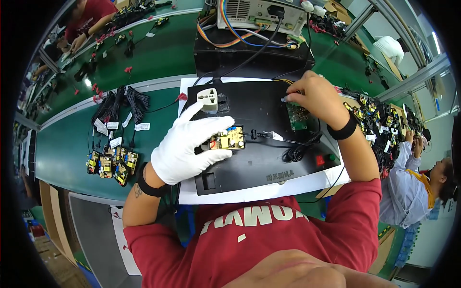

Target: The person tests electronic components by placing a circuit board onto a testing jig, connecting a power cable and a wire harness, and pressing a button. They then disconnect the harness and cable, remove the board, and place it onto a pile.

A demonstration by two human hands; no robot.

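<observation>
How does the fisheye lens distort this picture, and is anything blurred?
Head view: the conveyor edges bend toward the dark round rim; the gloved left hand and yellow circuit board are sharp; a co-worker's face at right is blurred.

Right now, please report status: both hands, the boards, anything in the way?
Left hand, white glove, pressing yellow circuit board on black fixture. Right hand, bare, fingers at green circuit board. Coiled black cable lies between boards.
</observation>
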